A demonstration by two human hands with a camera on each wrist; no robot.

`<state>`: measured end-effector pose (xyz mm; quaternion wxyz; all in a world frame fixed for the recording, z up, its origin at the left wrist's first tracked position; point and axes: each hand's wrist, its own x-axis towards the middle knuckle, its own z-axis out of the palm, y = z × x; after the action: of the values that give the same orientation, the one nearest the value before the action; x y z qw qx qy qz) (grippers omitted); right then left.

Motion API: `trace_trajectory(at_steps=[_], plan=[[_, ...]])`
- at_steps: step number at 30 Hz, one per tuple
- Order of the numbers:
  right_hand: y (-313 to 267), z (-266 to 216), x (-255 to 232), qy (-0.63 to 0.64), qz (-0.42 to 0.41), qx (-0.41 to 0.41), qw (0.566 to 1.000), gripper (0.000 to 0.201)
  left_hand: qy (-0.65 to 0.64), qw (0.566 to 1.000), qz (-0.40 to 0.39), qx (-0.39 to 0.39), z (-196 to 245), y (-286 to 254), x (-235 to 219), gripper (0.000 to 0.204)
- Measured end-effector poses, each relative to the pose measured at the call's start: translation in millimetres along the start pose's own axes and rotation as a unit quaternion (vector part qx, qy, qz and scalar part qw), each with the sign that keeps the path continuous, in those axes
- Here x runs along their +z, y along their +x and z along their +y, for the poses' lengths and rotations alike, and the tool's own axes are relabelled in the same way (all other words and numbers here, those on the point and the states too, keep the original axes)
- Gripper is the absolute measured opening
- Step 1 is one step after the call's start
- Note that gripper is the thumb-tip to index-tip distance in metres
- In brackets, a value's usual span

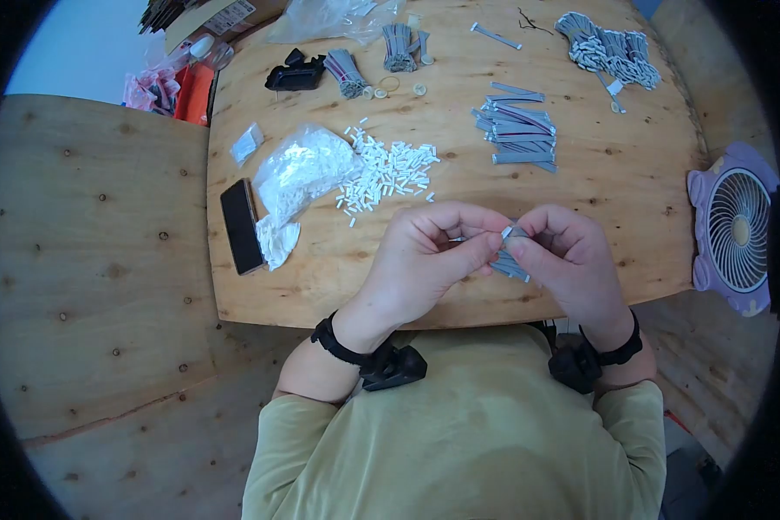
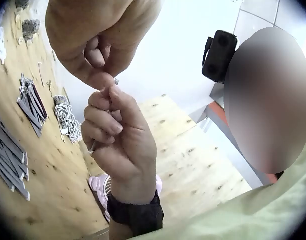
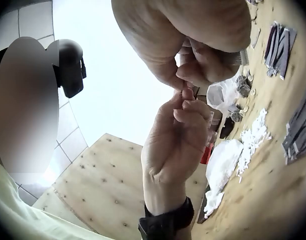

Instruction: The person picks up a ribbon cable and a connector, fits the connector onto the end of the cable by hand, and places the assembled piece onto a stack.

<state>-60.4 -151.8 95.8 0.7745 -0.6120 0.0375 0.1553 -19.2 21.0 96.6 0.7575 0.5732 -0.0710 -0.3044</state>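
Head view: both hands meet over the near edge of the wood table (image 1: 338,295), right of its middle. Left hand (image 1: 425,260) pinches a small grey cable (image 1: 517,231) with a white end between thumb and fingertips; right hand (image 1: 572,260) pinches the same cable, tips of the two hands close together. Near pile (image 1: 510,267), more grey cables, lies just under the hands, partly hidden. Far pile (image 1: 520,130) sits beyond, toward the far right corner; coiled bundle (image 1: 611,52) in that corner. White tubes (image 1: 394,169) scattered left of middle, clear bag (image 1: 308,165) beside them, phone (image 1: 241,227) along left edge. Two tied bundles (image 1: 347,74) and a black tray (image 1: 296,74) near far edge, fan (image 1: 740,225) at right edge. Left wrist view: left hand large up top, thumb and finger together, right hand below with fingers curled and tips meeting the left's; only a tiny bit of cable shows there, rest hidden. Both cable piles and coiled bundle off to the side, fan behind the right wrist. Right wrist view: right hand large up top, fingers bent, left hand below, fingertips touching; cable can't be made out. White tubes, bag and both piles lie on the table at the side.
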Motion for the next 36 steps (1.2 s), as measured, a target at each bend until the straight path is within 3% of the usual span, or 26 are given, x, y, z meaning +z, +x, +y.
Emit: trace_trajectory(at_steps=[11, 20, 36], plan=[[3.0, -2.1, 0.3, 0.015, -0.001, -0.004, 1.000, 0.011, -0.036, 0.999, 0.008, -0.006, -5.8, 1.3, -3.9, 0.016], [6.4, -3.3, -2.1, 0.019, -0.059, -0.039, 0.997, 0.009, -0.172, 0.984, -0.017, -0.047, -4.7, 0.9, -6.6, 0.015], [5.6, -2.3, 2.9, -0.025, -0.021, -0.058, 0.998, 0.009, -0.146, 0.989, -0.030, -0.022, -6.5, 0.2, -6.1, 0.014]])
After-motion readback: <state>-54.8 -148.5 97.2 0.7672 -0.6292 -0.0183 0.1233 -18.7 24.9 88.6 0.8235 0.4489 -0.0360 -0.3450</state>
